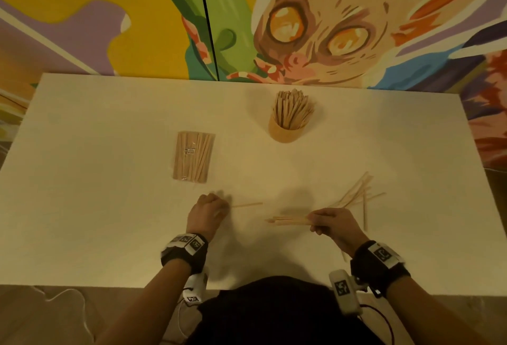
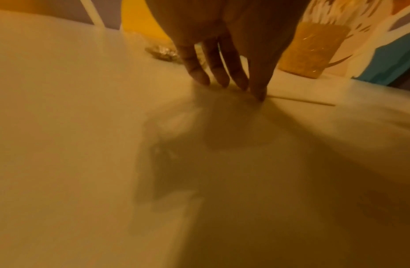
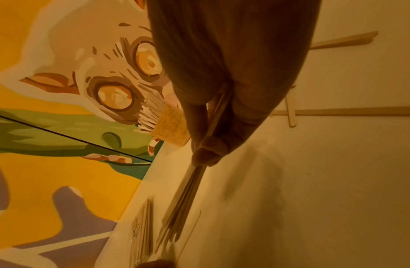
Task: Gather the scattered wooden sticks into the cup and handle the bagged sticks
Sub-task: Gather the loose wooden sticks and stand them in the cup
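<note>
Worktop: a plain white worktop (image 1: 109, 130) under warm, dim light, with soft shadows of the arms near its front edge.
Wall: a painted mural (image 1: 301, 29) rises straight behind the far edge, with a wide-eyed animal face, yellow, green and purple patches and a thin black vertical seam.
Cup: a tan cup (image 1: 284, 132) stands toward the far middle, packed with upright sticks.
Bagged sticks: a clear bag of sticks (image 1: 194, 160) lies flat, left of the cup.
Scattered sticks: a loose pile (image 1: 356, 196) lies at the near right; a single stick (image 1: 247, 204) lies just right of the left hand.
Left hand: left hand (image 1: 207, 214) has straight fingers, tips pressing the worktop at the single stick's end, gripping nothing.
Right hand: right hand (image 1: 333, 225) is clenched round a bundle of sticks (image 1: 288, 220) pointing left, just above the worktop.
</note>
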